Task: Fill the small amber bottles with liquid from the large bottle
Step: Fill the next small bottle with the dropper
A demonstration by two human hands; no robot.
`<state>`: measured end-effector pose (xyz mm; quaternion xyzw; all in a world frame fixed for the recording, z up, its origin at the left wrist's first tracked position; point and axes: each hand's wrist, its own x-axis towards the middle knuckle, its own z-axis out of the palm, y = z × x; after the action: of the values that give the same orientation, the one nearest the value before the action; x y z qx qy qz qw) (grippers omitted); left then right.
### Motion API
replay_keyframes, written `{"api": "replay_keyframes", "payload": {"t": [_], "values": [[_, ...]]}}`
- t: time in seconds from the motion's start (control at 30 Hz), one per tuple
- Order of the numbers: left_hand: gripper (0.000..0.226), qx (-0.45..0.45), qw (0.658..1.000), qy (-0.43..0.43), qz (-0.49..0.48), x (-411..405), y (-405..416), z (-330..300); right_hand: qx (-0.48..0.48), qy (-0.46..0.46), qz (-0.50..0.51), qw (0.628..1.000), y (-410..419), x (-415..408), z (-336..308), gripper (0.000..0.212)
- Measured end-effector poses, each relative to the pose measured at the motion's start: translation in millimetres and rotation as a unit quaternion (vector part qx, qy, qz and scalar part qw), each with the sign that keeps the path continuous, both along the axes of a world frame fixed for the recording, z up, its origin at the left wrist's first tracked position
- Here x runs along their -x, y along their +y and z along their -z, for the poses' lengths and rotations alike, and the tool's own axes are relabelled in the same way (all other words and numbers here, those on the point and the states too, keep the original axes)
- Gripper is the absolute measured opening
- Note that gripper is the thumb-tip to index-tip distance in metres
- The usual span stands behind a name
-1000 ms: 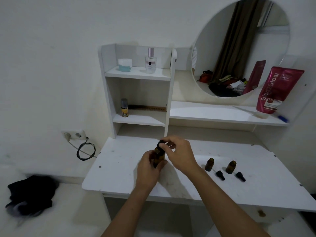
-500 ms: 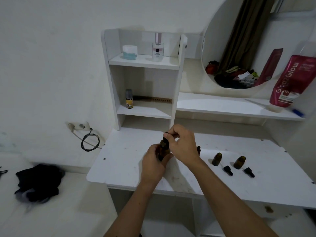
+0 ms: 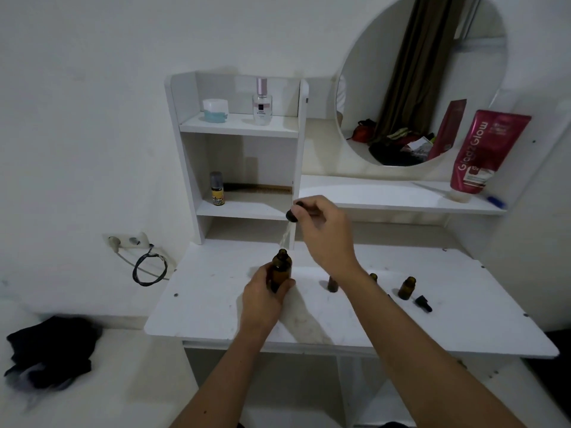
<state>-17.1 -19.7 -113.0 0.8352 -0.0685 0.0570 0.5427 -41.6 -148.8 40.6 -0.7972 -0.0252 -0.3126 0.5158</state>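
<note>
Two hands: left (image 3: pixel 262 299) grips round amber btl (image 3: pixel 281 270), right (image 3: pixel 324 233) pinches dropper (image 3: pixel 292 215) (glass tube).

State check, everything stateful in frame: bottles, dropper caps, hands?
large amber bottle: uncapped, upright on the table, gripped by the left hand
dropper: out of the bottle, lifted above its mouth, pinched by the right hand
small amber bottle: open, upright
two more small bottles: upright, partly hidden by the right forearm
loose dropper cap: lying on the table
perfume bottle: capped, on the top shelf
</note>
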Motion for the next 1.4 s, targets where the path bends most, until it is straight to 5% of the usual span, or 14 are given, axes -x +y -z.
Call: {"api": "replay_keyframes", "payload": {"t": [0.2,0.4,0.57,0.73,0.93,1.17,1.4], "values": [[0.082,0.062,0.998,0.002,-0.024,13.8,4.0,-0.5,-0.002,-0.034,0.040,0.999,-47.0,28.3,-25.4,0.010],[0.059,0.089,0.993,-0.031,-0.071,46.4,-20.4,-2.5,0.041,-0.024,0.100,0.994,-108.9,65.9,-5.7,0.009],[0.047,0.086,0.994,-0.030,0.068,68.5,-74.7,-5.9,0.023,-0.004,0.139,0.990,-145.5,84.5,10.0,0.008],[0.062,0.044,0.985,-0.012,0.165,65.8,-129.6,-6.6,0.034,0.012,0.152,0.988,-161.4,88.6,26.9,0.008],[0.059,0.002,0.990,-0.005,0.140,53.7,-159.9,1.2,0.014,0.029,0.149,0.988,-165.6,83.1,46.7,0.010],[0.023,0.015,0.993,-0.041,0.109,46.7,-166.6,9.9,0.043,0.029,0.116,0.992,-165.7,74.8,63.2,0.007],[0.020,0.016,0.992,-0.051,0.114,41.8,-169.1,13.8,0.088,0.038,0.113,0.989,-160.9,66.6,81.0,0.014]]}}
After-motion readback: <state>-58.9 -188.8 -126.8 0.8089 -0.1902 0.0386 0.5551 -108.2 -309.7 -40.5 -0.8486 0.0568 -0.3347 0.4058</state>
